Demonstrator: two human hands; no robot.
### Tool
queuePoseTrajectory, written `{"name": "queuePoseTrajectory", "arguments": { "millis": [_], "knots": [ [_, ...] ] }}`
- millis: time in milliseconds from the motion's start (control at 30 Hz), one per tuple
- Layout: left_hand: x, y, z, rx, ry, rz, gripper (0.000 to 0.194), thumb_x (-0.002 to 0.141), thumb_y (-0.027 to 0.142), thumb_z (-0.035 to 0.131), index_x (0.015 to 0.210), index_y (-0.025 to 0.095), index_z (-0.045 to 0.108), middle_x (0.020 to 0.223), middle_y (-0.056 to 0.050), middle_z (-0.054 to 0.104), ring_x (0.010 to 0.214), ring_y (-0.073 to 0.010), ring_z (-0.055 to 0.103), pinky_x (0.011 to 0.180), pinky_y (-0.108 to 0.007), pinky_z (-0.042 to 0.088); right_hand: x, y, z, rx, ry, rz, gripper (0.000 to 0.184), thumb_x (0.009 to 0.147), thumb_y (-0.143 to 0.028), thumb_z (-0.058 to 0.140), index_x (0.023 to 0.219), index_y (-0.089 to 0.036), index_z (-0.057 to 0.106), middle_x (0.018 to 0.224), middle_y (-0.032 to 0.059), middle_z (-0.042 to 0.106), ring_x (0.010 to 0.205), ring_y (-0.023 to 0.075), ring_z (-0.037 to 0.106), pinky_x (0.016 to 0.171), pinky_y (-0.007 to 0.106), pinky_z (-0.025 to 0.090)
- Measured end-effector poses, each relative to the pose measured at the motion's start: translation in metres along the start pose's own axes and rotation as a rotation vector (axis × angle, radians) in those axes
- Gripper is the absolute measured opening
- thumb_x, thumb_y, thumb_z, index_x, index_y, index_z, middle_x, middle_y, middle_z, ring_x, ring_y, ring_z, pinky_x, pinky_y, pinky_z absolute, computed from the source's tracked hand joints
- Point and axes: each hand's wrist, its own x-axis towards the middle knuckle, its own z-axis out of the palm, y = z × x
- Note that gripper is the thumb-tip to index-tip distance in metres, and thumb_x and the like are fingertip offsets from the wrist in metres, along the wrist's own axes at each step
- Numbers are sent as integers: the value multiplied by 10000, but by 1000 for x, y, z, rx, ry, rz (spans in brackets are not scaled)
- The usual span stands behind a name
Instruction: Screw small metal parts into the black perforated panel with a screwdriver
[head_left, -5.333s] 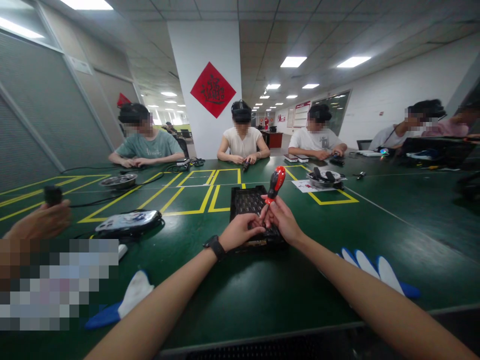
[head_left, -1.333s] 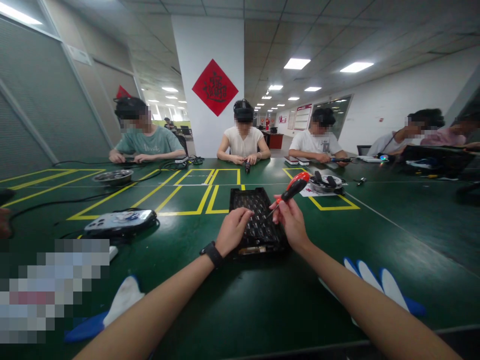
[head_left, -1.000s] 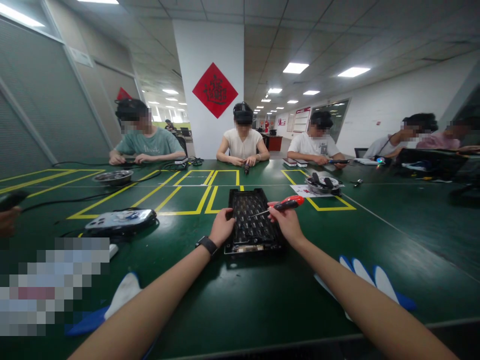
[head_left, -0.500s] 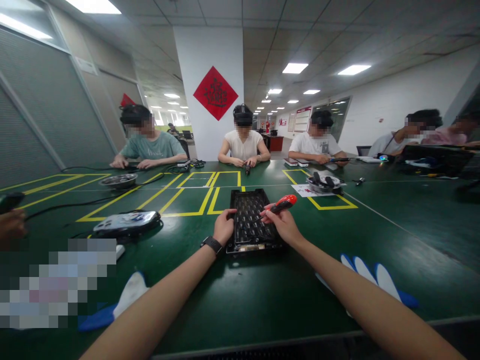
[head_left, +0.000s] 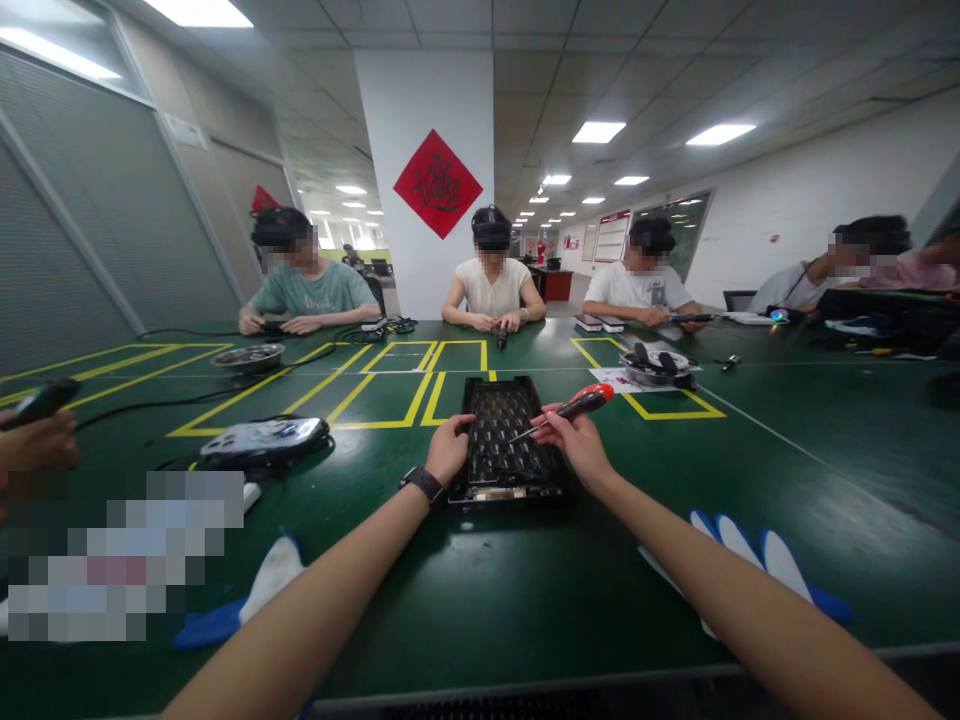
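A black rectangular casing (head_left: 508, 410) lies on the green table in front of me, with rows of small light marks inside and a pale strip at its near end. My left hand (head_left: 448, 452), with a dark watch on the wrist, grips the casing's left edge, its thumb over the rim. In my right hand (head_left: 576, 446) is a screwdriver (head_left: 586, 400) with a red and black handle, pinched between thumb and fingers. Its shaft slants down to the left over the casing's inside; whether the tip touches is too small to tell.
White and blue gloves (head_left: 739, 545) lie near my right forearm, another glove (head_left: 274, 580) by my left. A game-console-like device (head_left: 262, 440) lies left. Metal bowls (head_left: 247, 357) stand farther back. A co-worker's hand (head_left: 37, 450) holds a dark object at left. Several people sit across the table (head_left: 787, 520).
My right hand has shifted slightly right, and the screwdriver's shaft now shows more clearly over the casing. My left hand stays on the casing's edge. The view has turned slightly left.
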Motion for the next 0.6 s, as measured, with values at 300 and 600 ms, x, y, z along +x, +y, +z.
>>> {"name": "queuePoseTrajectory", "arguments": {
  "millis": [300, 600],
  "knots": [
    [-16, 43, -5, 62, -366, 344, 347, 646, 61, 554, 967, 168, 628, 923, -38, 657, 845, -149, 591, 812, -271, 455, 0, 0, -2, 170, 14, 73, 209, 766, -318, 558, 914, -178, 511, 791, 48, 665, 635, 126, 624, 584, 260, 513],
    [-22, 40, 0, 107, -405, 299, 181, 713, 233, 591, 856, 157, 673, 765, -29, 674, 696, -143, 589, 670, -247, 444, 0, 0, -2, 193, 20, 56, 192, 785, -315, 534, 913, -177, 496, 769, 46, 664, 600, 113, 609, 570, 243, 497]
  ]
}}
